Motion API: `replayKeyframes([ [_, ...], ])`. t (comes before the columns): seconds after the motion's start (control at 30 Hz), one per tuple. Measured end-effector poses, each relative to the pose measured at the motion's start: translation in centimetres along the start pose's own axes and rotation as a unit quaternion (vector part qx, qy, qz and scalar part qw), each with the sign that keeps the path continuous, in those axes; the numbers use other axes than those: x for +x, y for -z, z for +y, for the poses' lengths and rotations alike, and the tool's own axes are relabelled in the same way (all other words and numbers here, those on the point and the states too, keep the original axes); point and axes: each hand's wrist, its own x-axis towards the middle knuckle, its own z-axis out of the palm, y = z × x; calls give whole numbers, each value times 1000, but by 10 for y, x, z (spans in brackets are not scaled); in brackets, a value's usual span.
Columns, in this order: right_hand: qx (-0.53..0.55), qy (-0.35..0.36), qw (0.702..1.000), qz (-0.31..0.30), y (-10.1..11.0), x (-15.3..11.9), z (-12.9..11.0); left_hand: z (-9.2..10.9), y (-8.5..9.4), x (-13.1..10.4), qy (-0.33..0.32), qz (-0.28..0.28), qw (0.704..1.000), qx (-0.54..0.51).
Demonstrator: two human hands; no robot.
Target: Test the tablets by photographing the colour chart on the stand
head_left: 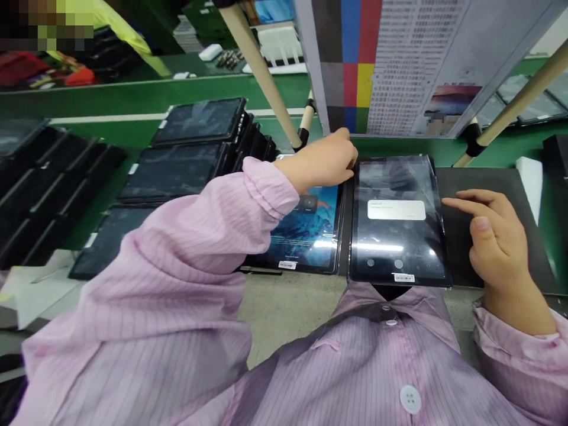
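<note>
A tablet (394,234) lies in front of me, its screen lit with a white pop-up box and a barcode label at the lower edge. My left hand (326,160) reaches across to its upper left corner. The fingers there are curled inward, and whether they grip the tablet's edge is hidden. At the tablet's right side is my right hand (499,236), index finger stretched toward the edge and thumb raised, holding nothing. Beside this tablet, partly under my left forearm, a second tablet (306,231) shows a blue mountain picture.
Stacked dark tablets (199,121) stand at the left on the green bench. A printed test chart (408,65) rises at the back between beige poles (261,71). Under the tablets lies a black mat (483,180), with a white foam block (529,183) at right. A yellow sleeve (128,32) shows across the bench.
</note>
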Motion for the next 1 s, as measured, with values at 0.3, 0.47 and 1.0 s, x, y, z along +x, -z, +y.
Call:
replayKeyframes([
  [0.3, 0, 10, 1000, -10, 1, 1, 3, -8, 9, -153, 124, 178, 976, -9],
  [0.47, -14, 18, 1000, 7, -3, 3, 3, -20, -36, -167, 163, 154, 975, -3],
  [1.0, -62, 58, 989, -117, -1, 3, -2, 9, -45, -153, 68, 210, 975, -36],
])
